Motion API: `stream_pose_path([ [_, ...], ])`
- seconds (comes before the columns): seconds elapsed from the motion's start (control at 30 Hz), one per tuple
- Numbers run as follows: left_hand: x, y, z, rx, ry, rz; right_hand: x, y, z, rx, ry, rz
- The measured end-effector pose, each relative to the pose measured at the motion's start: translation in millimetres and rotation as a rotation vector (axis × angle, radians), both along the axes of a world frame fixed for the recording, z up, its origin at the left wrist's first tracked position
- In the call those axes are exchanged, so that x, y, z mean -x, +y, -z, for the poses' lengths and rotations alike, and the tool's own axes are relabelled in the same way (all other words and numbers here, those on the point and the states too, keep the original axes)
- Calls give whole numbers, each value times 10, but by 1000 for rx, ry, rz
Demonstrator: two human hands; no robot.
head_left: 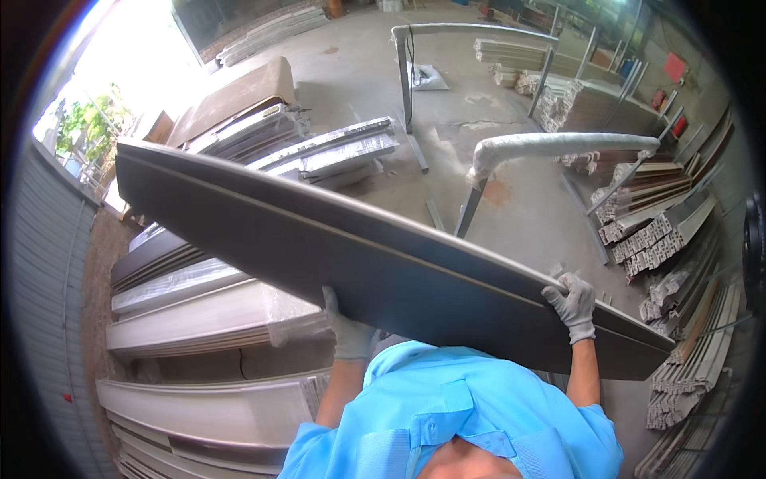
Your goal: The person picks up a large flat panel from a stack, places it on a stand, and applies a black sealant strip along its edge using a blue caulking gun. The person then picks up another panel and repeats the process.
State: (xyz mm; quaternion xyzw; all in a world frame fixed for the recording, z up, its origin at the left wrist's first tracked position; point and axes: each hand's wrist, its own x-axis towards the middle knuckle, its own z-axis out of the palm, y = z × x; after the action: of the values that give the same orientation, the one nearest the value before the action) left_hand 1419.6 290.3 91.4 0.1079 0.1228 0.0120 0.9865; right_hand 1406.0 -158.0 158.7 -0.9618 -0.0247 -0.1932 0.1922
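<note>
A long dark grey panel [319, 247] with a pale edge and a lighter line along its length slants across in front of me, its far end up at the left and its other end low at the right. My right hand [574, 305], in a grey work glove, has its fingers hooked over the panel's upper edge. My left hand [348, 329], gloved the same way, is at the lower edge with its thumb on the panel's face; its other fingers are hidden behind the panel.
Stacks of wrapped panels [191, 327] lie at the left beside a corrugated wall [48, 263]. Metal racks with padded bars [566, 145] stand ahead and to the right. Bundles of long profiles [650, 239] lie along the right side. A white bag [429, 77] rests on the floor.
</note>
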Motion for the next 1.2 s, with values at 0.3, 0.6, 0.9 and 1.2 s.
stream_pose_path([
  [0.3,-2487,-171,-485,-133,-28,81,-1941,-197,-356,6,62,135],
  [0.6,-4953,-740,-877,-168,-145,307,-3585,-677,-689,-18,136,249],
  [0.9,-7248,-1550,-1153,-84,-12,555,-4983,-1135,-644,-49,110,459],
  [1.2,-8929,-2371,-1284,-137,83,757,-5985,-1447,-554,-108,175,616],
])
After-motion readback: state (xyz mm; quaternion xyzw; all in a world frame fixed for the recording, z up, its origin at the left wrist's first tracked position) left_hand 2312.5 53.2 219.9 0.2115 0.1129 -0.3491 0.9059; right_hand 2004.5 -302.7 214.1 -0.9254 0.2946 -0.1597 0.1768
